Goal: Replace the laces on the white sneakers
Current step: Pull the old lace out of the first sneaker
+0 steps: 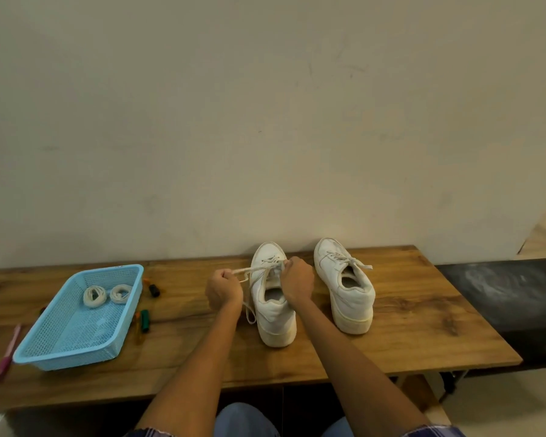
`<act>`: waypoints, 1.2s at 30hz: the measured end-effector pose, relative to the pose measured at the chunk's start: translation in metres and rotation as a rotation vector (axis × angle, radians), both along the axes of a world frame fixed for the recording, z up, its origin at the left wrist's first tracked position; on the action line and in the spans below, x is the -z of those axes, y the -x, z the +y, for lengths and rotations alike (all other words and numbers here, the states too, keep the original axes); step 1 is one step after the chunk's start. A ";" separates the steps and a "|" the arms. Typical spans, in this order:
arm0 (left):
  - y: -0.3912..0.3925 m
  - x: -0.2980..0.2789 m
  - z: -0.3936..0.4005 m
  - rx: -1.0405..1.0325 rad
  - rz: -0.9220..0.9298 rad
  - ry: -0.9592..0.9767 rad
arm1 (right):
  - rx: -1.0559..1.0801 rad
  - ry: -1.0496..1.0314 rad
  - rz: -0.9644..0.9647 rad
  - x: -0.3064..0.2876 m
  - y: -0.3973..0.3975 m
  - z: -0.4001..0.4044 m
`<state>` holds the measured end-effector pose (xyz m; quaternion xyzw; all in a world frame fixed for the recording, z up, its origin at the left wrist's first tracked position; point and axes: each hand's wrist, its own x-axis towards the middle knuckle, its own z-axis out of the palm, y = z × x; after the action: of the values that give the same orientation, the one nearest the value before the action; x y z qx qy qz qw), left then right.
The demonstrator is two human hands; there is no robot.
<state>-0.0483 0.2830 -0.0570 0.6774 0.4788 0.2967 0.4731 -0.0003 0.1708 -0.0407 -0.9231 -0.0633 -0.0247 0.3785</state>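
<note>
Two white sneakers stand on the wooden table, heels toward me: the left sneaker (275, 313) in the middle and the right sneaker (347, 288) beside it, still laced. My left hand (223, 292) grips a pulled-out length of the old lace (249, 272) to the left of the left sneaker. My right hand (298, 280) pinches the lace at the eyelets on top of that shoe. A loose end of the lace hangs down past the shoe's left side. Two coiled new laces (108, 294) lie in a blue basket (60, 351).
The blue basket sits at the table's left. Small green and orange tools (144, 320) lie right of it, another (153, 290) behind. A pink pen (9, 351) lies at the far left. A dark bench (511, 298) adjoins the table (407, 335) on the right; a wall stands behind.
</note>
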 end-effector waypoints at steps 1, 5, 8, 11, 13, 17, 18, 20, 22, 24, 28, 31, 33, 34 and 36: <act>-0.001 -0.002 0.003 -0.012 0.030 0.007 | 0.000 0.004 0.001 0.000 0.000 0.000; -0.014 -0.014 0.002 0.118 0.011 -0.192 | 0.002 0.011 -0.001 0.002 -0.002 0.000; -0.026 -0.023 -0.012 0.476 -0.027 -0.326 | 0.014 -0.004 -0.007 0.004 -0.003 0.002; -0.033 -0.026 -0.025 0.675 0.179 -0.462 | 0.061 -0.062 0.009 0.007 -0.005 0.005; -0.034 -0.025 -0.030 0.648 0.266 -0.608 | 0.081 -0.084 0.007 0.008 -0.006 0.006; -0.031 -0.017 -0.031 0.546 0.245 -0.686 | 0.090 -0.109 0.001 0.009 -0.005 0.007; -0.029 -0.015 -0.032 0.520 0.155 -0.635 | 0.088 -0.098 -0.003 0.010 -0.005 0.007; -0.028 -0.014 -0.033 0.390 -0.082 -0.463 | 0.085 -0.085 -0.010 0.011 -0.006 0.007; -0.030 -0.021 -0.026 0.173 -0.309 -0.222 | 0.082 -0.082 -0.009 0.012 -0.006 0.006; -0.028 -0.033 -0.012 0.016 -0.457 -0.078 | 0.074 -0.068 -0.017 0.012 -0.007 0.005; -0.021 -0.046 0.013 0.003 -0.367 -0.207 | 0.069 -0.073 -0.028 0.012 -0.007 0.004; -0.019 -0.045 0.017 0.054 -0.071 -0.204 | 0.068 -0.063 -0.029 0.010 -0.005 0.003; -0.017 -0.041 0.012 0.064 0.144 -0.097 | 0.066 -0.057 -0.032 0.009 -0.004 0.002; -0.015 -0.040 0.008 0.063 0.209 -0.050 | 0.064 -0.056 -0.034 0.008 -0.004 0.002; -0.015 -0.034 0.000 0.060 0.187 -0.043 | 0.059 -0.052 -0.033 0.007 -0.003 0.002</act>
<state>-0.0334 0.2832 -0.0228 0.7262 0.4940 0.2282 0.4201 0.0024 0.1728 -0.0475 -0.9139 -0.0414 -0.0525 0.4003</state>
